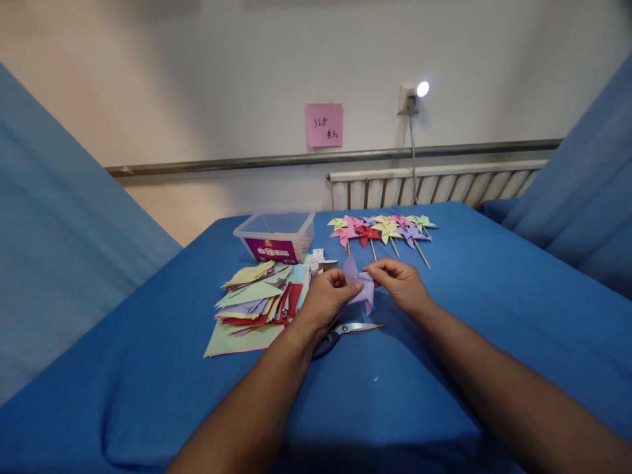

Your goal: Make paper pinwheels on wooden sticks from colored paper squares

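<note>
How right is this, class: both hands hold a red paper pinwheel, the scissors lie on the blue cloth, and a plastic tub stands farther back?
One slip: the paper pinwheel held by the left hand and the right hand is pale purple, not red, as the head view shows. The rest is right.

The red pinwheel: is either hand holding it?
No; the red pinwheel lies farther back; the left hand and right hand hold purple paper.

Both hands [326,296] hold a lilac paper pinwheel [366,292].
</note>
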Available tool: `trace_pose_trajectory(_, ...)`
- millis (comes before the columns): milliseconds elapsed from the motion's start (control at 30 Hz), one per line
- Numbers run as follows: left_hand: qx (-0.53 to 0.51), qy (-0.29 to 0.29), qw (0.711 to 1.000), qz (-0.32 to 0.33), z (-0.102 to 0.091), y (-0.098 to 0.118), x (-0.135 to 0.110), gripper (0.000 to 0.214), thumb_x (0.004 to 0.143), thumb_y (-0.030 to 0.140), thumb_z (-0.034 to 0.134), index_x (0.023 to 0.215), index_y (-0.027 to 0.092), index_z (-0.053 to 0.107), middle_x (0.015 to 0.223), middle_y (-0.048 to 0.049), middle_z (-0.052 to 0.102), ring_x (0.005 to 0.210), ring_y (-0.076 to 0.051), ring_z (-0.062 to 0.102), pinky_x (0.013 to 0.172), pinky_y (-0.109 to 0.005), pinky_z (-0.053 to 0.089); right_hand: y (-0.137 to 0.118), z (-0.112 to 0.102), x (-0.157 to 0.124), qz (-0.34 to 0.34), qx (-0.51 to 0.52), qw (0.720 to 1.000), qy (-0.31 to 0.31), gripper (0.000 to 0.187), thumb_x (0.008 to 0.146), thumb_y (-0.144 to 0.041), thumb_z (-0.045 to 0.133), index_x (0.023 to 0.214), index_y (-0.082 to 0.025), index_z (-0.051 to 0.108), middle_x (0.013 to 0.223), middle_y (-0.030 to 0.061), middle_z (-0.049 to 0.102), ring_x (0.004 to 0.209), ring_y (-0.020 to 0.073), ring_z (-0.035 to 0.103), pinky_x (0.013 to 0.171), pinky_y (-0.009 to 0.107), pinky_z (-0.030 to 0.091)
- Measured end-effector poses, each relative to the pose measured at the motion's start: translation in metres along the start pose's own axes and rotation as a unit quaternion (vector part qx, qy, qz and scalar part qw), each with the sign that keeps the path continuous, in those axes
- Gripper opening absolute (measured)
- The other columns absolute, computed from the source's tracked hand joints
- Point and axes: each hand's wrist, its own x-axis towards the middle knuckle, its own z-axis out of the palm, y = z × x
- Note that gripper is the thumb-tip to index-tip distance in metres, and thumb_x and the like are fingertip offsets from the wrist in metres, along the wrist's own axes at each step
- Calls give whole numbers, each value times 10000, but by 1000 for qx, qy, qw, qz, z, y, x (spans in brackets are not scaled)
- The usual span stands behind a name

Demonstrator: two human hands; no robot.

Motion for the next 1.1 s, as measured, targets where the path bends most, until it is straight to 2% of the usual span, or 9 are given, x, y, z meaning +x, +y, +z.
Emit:
trace_pose_trajectory(433, 4, -4, 1000, -4, 2, 5, -4, 383, 524, 369, 856, 750, 132, 658, 689, -20, 658, 598, -117, 569, 604, -248, 432, 0, -1, -2, -10, 13, 999, -43, 229, 754, -425, 683, 811, -204, 702, 811, 27, 687, 754, 168, 599, 712, 311, 470)
trace_pose_trajectory(567, 2, -3, 1000, -1, 2, 3, -3, 362, 526, 339, 855, 744, 133, 652, 684, -21, 659, 596, -123, 576, 616, -261, 448, 0, -1, -2, -19, -19, 999, -31, 197, 735, -410, 697, 739, -213, 701, 750, 16, 683, 721, 169, 588, 698, 317, 461)
trace_pose_trajectory(667, -7, -8, 1000, -7, 2, 2, -3, 379, 519, 291, 858, 811, 128, 679, 730, -36, 684, 635, -143, 606, 654, -281, 469, -1, 0, -2, -22, -41, 999, -23, 191, 736, -405, 698, 694, -219, 699, 713, 12, 673, 693, 170, 582, 695, 327, 454)
trace_pose_trajectory(733, -18, -12, 1000, -12, 3, 2, -3, 405, 520, 266, 855, 866, 126, 698, 779, -52, 704, 668, -157, 624, 676, -290, 477, -1, 1, -2, -19, -18, 1000, -17, 189, 725, -407, 714, 741, -219, 703, 755, 17, 678, 723, 174, 597, 710, 330, 461)
trace_pose_trajectory(800, -29, -4, 999, -13, 3, 3, -3, 401, 526, 258, 852, 876, 126, 708, 796, -60, 714, 666, -158, 624, 676, -289, 476, -1, 2, -2, 2, 39, 999, -1, 269, 701, -422, 742, 870, -220, 693, 830, 24, 681, 765, 175, 611, 711, 324, 473)
trace_pose_trajectory(867, -43, 10, 999, -17, 2, 3, -2, 395, 527, 256, 850, 874, 126, 713, 799, -63, 720, 655, -156, 622, 674, -288, 474, -2, 3, -1, 51, 106, 993, 16, 401, 668, -459, 768, 964, -215, 649, 837, 22, 671, 744, 165, 614, 680, 309, 478)
trace_pose_trajectory(933, -60, 26, 998, -19, 1, 3, -1, 408, 520, 249, 854, 883, 125, 715, 805, -65, 723, 662, -157, 625, 681, -287, 474, -3, 5, -2, 111, 157, 981, 11, 442, 645, -498, 780, 934, -204, 619, 779, 9, 650, 682, 148, 601, 643, 291, 467)
trace_pose_trajectory(1000, -76, 37, 996, -17, 1, 3, 0, 426, 509, 246, 860, 891, 124, 716, 802, -63, 724, 673, -157, 626, 689, -281, 473, -4, 7, -4, 147, 187, 971, -20, 419, 640, -507, 786, 850, -192, 605, 733, -3, 627, 642, 131, 575, 619, 272, 445)
trace_pose_trajectory(1100, -87, 45, 995, -11, 1, 1, 0, 427, 508, 266, 867, 882, 123, 719, 783, -57, 719, 669, -152, 621, 682, -272, 470, -1, 10, -7, 136, 190, 969, -77, 358, 642, -452, 802, 780, -183, 611, 706, -16, 608, 615, 110, 527, 587, 246, 397)
